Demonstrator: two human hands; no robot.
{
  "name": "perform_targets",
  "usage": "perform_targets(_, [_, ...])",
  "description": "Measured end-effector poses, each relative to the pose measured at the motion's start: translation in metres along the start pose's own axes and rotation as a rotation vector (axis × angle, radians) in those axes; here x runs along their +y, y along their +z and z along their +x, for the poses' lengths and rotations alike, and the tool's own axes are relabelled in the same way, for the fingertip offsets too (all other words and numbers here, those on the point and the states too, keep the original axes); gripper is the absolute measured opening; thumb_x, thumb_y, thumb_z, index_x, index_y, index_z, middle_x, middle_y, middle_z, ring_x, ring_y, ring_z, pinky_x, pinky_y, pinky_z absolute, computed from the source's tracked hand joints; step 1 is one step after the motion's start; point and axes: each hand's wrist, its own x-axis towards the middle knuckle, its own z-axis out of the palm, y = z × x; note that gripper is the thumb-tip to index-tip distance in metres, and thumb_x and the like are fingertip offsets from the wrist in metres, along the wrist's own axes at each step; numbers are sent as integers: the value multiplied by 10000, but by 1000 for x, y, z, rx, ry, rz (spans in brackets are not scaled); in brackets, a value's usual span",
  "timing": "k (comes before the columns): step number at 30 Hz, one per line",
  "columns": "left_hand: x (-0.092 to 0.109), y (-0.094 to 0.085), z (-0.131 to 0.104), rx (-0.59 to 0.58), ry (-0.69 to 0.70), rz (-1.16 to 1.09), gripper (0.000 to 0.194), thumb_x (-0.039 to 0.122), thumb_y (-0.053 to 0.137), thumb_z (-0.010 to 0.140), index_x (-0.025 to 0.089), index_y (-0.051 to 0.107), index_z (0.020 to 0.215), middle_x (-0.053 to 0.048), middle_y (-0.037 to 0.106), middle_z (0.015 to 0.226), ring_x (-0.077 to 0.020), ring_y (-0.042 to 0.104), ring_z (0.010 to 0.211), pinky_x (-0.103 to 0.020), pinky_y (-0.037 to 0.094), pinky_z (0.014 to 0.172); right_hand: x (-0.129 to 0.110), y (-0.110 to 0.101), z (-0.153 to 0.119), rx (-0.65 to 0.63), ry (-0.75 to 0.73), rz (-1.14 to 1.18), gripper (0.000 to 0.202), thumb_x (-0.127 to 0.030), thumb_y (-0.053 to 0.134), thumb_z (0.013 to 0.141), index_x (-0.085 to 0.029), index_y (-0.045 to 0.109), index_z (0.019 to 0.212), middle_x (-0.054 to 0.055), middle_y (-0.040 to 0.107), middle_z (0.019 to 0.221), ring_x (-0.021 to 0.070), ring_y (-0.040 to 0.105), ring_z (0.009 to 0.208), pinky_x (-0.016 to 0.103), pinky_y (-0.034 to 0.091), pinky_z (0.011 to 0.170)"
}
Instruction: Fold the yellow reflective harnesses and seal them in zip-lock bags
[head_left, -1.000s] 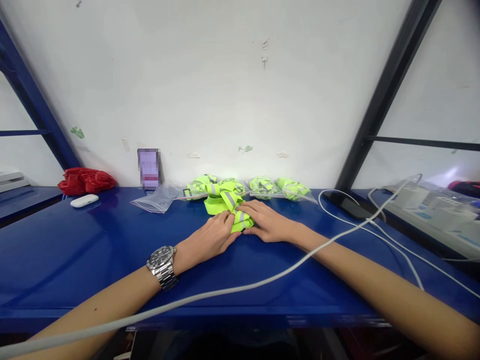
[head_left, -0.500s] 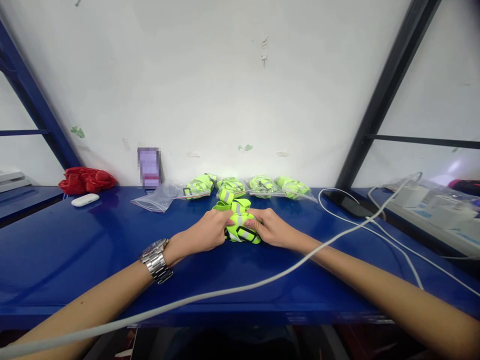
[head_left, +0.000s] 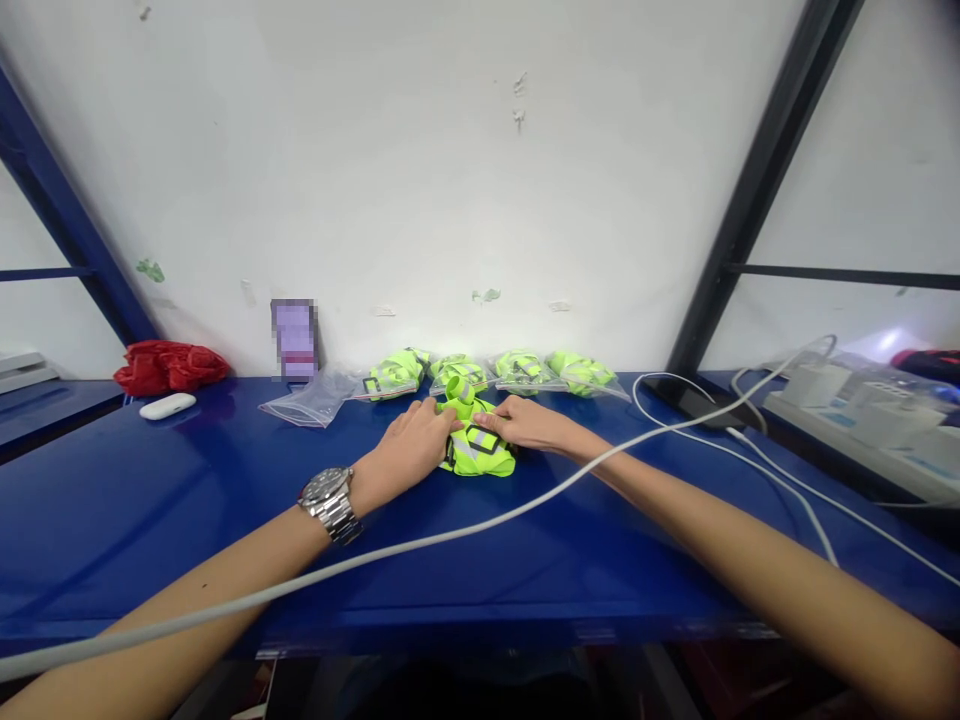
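Observation:
A bundled neon-yellow reflective vest (head_left: 480,460) with grey stripes and black trim lies on the blue table (head_left: 420,570). My left hand (head_left: 416,445) grips its left side, fingers curled. On the upper right side, my right hand (head_left: 529,422) pinches the fabric between thumb and fingers. A loose strap loop (head_left: 461,388) stands up from the bundle's far side. Behind it, several similar vests sit in clear bags, among them one bagged vest (head_left: 397,372) at the left and another bagged vest (head_left: 581,372) at the right. An unfilled clear zip bag (head_left: 311,400) lies left of them.
A white cable (head_left: 420,545) crosses in front of me, over both forearms. At the left are a red cloth bundle (head_left: 169,368), a white earbud case (head_left: 167,406) and a phone (head_left: 295,340) against the wall. A dark phone (head_left: 697,405) and power strip (head_left: 862,430) are at the right.
Both hands have shifted slightly on the vest, the right one farther up. The bundle now looks flatter and more spread toward me, with the fingers lying more on top.

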Motion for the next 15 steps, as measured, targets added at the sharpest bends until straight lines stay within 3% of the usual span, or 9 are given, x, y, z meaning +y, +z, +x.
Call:
perform_targets(3, [5, -1, -6, 186, 201, -3, 340, 96, 308, 940, 174, 527, 1188, -150, 547, 1177, -271, 529, 1051, -419, 448, 864, 5, -3, 1, -47, 11, -6, 604, -664, 451, 847, -187, 403, 479, 17, 507, 464, 93, 363, 430, 265, 230, 472])
perform_targets(6, [7, -5, -11, 204, 397, -136, 346, 143, 321, 973, 160, 455, 1291, -131, 546, 1259, -238, 495, 1175, -390, 429, 981, 9, -4, 2, -39, -5, -32, 610, -646, 466, 852, -188, 413, 454, 14, 485, 445, 91, 355, 417, 263, 230, 472])
perform_targets(10, [7, -12, -13, 138, 438, -179, 502, 447, 449, 949, 141, 389, 1342, -170, 519, 1303, -283, 481, 1224, -437, 435, 1003, 13, -1, 3, 119, -30, -160, 619, -628, 478, 855, -199, 375, 421, -26, 294, 429, 94, 306, 426, 268, 202, 490])
perform_targets(12, [8, -14, -12, 124, 435, -175, 505, 476, 465, 934, 129, 413, 1298, -177, 544, 1245, -292, 507, 1188, -445, 457, 971, 15, 4, 3, 227, -63, -214, 571, -598, 494, 863, -189, 447, 467, -13, 341, 479, 120, 382, 492, 260, 243, 519])
perform_targets(15, [7, -13, -11, 118, 438, -161, 433, 462, 444, 946, 134, 453, 1228, -171, 559, 1201, -292, 522, 1161, -445, 468, 951, 19, 13, 5, 450, -221, -258, 324, -460, 576, 869, -164, 587, 738, 44, 528, 710, 171, 502, 683, 254, 351, 606])
